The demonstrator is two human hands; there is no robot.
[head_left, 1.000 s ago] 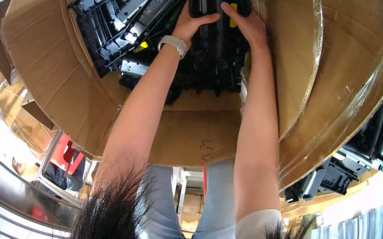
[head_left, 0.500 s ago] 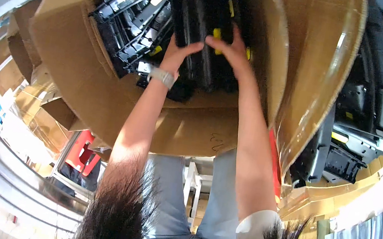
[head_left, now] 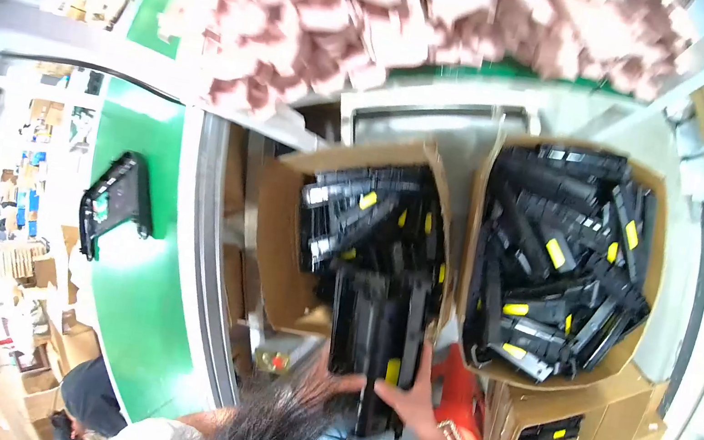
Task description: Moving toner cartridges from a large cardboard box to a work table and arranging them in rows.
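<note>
Plainly, both hands clasp a black plastic part [head_left: 354,322] in front of the body; the left hand [head_left: 329,384] grips its left side, the right hand [head_left: 417,405] its right, thumbs nearly meeting on top, though the fingers beneath are hidden; its long axis runs away from the body, midway between the palms, its far end overlapping the near side of the left box [head_left: 274,245] in view; the right box [head_left: 661,223] stands across a narrow gap, nearer the right hand; farther left, beyond a metal rail [head_left: 215,244], the green tabletop [head_left: 136,306] carries a black frame [head_left: 131,199].
</note>
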